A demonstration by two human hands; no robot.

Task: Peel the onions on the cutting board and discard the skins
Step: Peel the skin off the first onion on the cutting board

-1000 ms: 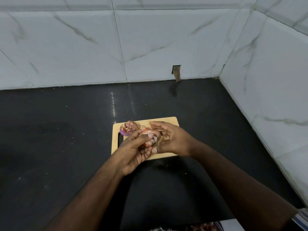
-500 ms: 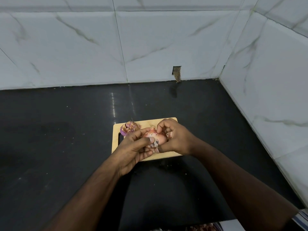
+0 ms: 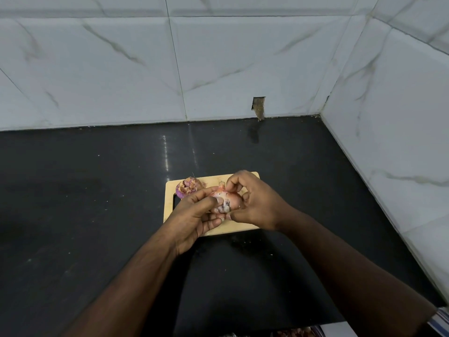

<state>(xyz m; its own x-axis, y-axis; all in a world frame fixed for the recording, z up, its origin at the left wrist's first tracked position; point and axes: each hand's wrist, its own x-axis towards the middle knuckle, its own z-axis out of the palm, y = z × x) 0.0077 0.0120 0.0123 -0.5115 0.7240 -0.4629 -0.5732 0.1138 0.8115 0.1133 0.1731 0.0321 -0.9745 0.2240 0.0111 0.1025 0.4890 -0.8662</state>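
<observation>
Both hands' grip: one onion (image 3: 224,200); two total.

We reach both bare forearms forward and inward, so that our hands meet in front of us. Our left hand (image 3: 192,215) is turned palm-up, its fingers (image 3: 206,201) curled up and around what it cups. Our right hand (image 3: 255,203) comes in from the right, its index finger and thumb pinched together at the top.

open countertop (image 3: 85,190) left, wall (image 3: 388,142) right
</observation>
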